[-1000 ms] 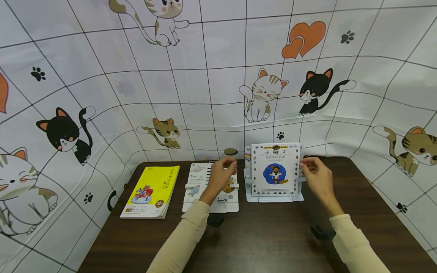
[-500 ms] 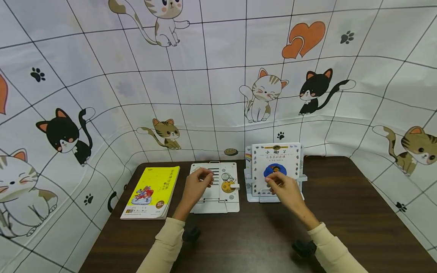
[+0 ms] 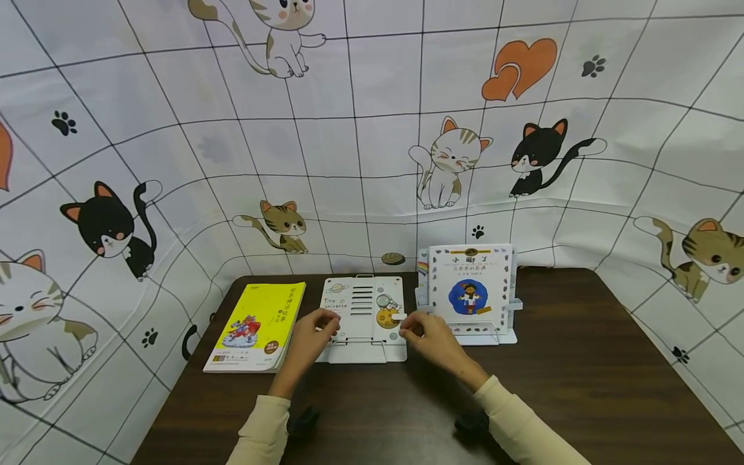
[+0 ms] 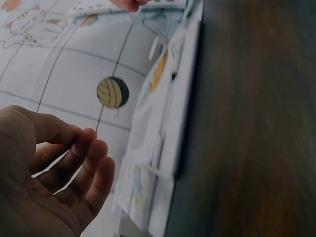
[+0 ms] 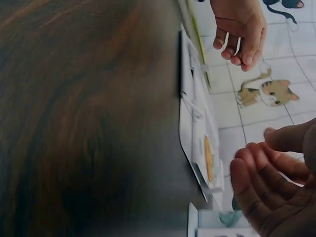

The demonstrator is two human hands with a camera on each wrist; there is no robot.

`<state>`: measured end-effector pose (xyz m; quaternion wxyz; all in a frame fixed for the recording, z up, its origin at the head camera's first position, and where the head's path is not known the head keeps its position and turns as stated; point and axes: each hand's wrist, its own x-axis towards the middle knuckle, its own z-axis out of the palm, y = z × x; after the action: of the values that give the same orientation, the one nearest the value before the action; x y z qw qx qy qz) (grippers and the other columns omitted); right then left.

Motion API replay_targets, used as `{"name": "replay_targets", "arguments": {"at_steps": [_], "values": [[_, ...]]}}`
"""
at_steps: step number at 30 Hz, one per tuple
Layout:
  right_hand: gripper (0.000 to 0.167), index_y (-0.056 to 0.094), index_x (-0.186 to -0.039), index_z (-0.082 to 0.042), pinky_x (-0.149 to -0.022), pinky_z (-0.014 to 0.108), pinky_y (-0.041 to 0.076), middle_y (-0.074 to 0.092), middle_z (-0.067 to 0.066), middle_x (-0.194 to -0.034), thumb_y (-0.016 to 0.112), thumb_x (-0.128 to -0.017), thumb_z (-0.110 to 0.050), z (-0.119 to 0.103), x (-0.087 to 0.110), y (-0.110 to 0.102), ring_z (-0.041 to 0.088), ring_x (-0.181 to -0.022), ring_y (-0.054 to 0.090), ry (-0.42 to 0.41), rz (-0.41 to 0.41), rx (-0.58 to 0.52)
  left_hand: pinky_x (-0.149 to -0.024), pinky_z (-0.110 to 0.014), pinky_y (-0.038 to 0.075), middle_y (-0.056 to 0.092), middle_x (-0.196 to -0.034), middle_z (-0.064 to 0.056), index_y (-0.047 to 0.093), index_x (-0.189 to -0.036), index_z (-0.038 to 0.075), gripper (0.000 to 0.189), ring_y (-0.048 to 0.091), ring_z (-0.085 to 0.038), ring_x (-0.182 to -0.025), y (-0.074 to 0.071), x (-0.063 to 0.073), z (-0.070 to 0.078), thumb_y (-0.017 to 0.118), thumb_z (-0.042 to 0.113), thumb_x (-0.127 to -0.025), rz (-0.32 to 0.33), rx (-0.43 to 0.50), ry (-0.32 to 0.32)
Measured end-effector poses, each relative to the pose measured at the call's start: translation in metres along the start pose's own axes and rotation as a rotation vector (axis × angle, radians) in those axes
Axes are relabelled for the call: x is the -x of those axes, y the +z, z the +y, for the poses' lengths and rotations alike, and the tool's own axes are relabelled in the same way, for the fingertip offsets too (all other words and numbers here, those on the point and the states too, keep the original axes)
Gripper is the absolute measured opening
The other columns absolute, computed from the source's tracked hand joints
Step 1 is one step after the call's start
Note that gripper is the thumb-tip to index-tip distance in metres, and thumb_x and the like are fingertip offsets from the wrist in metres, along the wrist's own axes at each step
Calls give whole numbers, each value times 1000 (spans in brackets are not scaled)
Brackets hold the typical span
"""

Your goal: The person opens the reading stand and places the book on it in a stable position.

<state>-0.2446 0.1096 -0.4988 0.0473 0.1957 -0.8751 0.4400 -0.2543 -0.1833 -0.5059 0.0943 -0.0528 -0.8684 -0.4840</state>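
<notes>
A white book stand (image 3: 361, 310) printed with planets and the words "Tiny universe" stands in the middle of the table. My left hand (image 3: 307, 342) is at its left side, and my right hand (image 3: 436, 342) is by its right side clip. Neither hand holds anything; in both wrist views the fingers are loosely bent with the thumb near the fingertips. Whether either hand touches the stand I cannot tell. Behind my right hand, a second book stand (image 3: 511, 337) bears a white children's book (image 3: 469, 274) with a blue round picture, propped upright.
A yellow book (image 3: 256, 323) lies at the left of the dark wooden table (image 3: 372, 413). Behind the table hangs a white grid cloth (image 3: 372, 148) printed with cats. A black curved object (image 3: 188, 342) shows beside the table's left edge.
My right hand has left the right edge of the white book and moved left to the middle stand. My left hand has moved left and down, from over that stand to its left side.
</notes>
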Motion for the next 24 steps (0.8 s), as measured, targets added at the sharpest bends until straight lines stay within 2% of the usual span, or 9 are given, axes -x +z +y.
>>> {"name": "replay_targets", "arguments": {"at_steps": [5,8,14,20,24], "values": [[7,75,-100,-7,-63,21,51,76,1,-86,77,-98,-13,-2,-5,16,4,-71,63,-34,-63,82,-78,-24,54,76,-100,-4,75,-114,8,16,65,-15,-87,-10,7,-10,73,18,-101,-33,-119,-48],[11,74,-100,-6,-61,23,51,76,2,-86,78,-97,-15,-3,-6,22,6,-70,64,-35,-115,89,-79,-28,54,73,-97,-3,74,-111,7,17,63,-14,-86,-14,12,-13,75,19,-98,-94,-184,-59],[20,71,-95,-8,-68,27,53,73,0,-85,85,-92,-22,0,-7,33,8,-76,65,-22,-201,150,-77,-29,55,70,-91,-1,74,-103,6,19,61,-11,-80,-18,17,-17,81,21,-93,-215,-268,-67],[25,70,-92,-10,-68,29,53,71,-2,-84,89,-88,-25,0,-10,40,9,-75,63,7,-232,193,-77,-30,53,68,-90,0,75,-104,4,28,59,-13,-79,-20,19,-15,88,23,-88,-310,-287,-102],[29,68,-91,-12,-66,29,51,69,-4,-84,92,-84,-27,-3,-11,42,8,-73,60,36,-233,204,-77,-29,52,67,-90,-2,74,-106,3,32,57,-14,-79,-21,19,-14,91,20,-85,-324,-266,-111]]}}
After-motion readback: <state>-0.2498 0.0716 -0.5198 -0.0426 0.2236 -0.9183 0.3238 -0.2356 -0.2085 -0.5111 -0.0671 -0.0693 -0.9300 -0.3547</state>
